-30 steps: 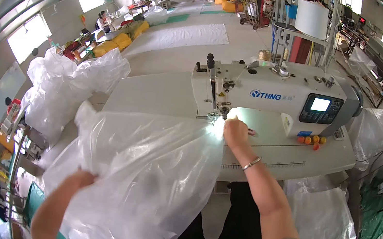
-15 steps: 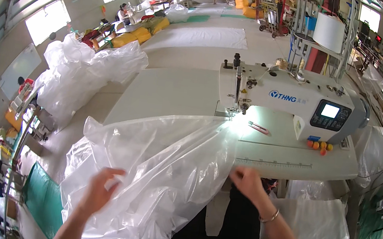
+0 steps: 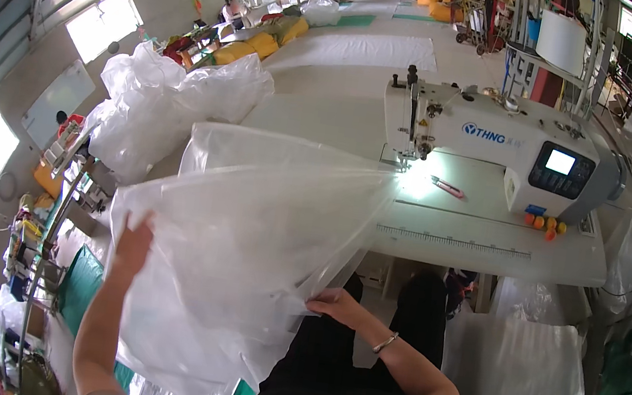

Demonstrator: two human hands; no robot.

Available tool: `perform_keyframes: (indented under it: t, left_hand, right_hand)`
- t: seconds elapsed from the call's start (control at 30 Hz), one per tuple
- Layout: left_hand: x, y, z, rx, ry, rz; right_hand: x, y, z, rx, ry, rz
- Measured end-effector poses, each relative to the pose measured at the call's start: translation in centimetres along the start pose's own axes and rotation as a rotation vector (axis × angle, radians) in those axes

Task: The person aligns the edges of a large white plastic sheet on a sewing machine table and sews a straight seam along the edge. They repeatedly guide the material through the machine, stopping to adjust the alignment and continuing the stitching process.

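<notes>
Plastic sheeting, clear and billowing, hangs stretched between both hands in front of the sewing machine, one corner running up to the lit needle area on the white tabletop. The left hand is pressed against the sheet's left edge with fingers closed into it; the right hand pinches the lower edge near the lap. By the look of it, the step in hand is spreading and squaring the sheet. The next move would call for even tension from both grips, so the edge lies flat and straight toward the needle without bunching.
</notes>
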State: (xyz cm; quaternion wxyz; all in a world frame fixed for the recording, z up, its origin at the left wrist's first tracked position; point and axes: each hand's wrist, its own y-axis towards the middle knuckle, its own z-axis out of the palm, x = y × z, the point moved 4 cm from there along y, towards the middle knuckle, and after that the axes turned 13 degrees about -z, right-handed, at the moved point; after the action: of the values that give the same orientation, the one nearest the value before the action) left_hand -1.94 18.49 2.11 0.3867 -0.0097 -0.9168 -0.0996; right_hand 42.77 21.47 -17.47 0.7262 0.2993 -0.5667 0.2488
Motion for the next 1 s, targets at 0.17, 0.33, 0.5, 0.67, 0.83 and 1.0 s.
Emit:
perform_keyframes:
  t: [0.17, 0.33, 0.5, 0.67, 0.83, 1.0]
  left_hand:
    - [-6.1, 2.4, -14.9, -0.175, -1.173, -0.307]
    - [-24.1, -8.8, -23.6, 0.756, -1.825, 0.313]
    - [-37.2, -5.8, -14.2, 0.666, -2.253, -0.349]
    - [-27.3, -4.3, -1.8, 0.088, -2.346, -1.244]
    - [-8.5, -0.5, -3.6, -0.214, -1.916, -0.937]
    - [1.3, 7.1, -11.8, -0.131, -1.393, -0.313]
  right_hand:
    - [12.3, -0.3, 2.6, 0.002, 0.008, -0.242]
    - [17.8, 4.9, 5.3, 0.166, -0.172, -0.353]
    - [20.0, 8.9, 7.6, 0.095, 0.198, -0.611]
    - [18.2, 8.7, 4.9, 0.006, -0.198, -0.589]
    - [10.7, 10.0, 0.9, -0.054, -1.544, -0.512]
    - [14.3, 12.0, -2.2, -0.545, -1.246, -0.933]
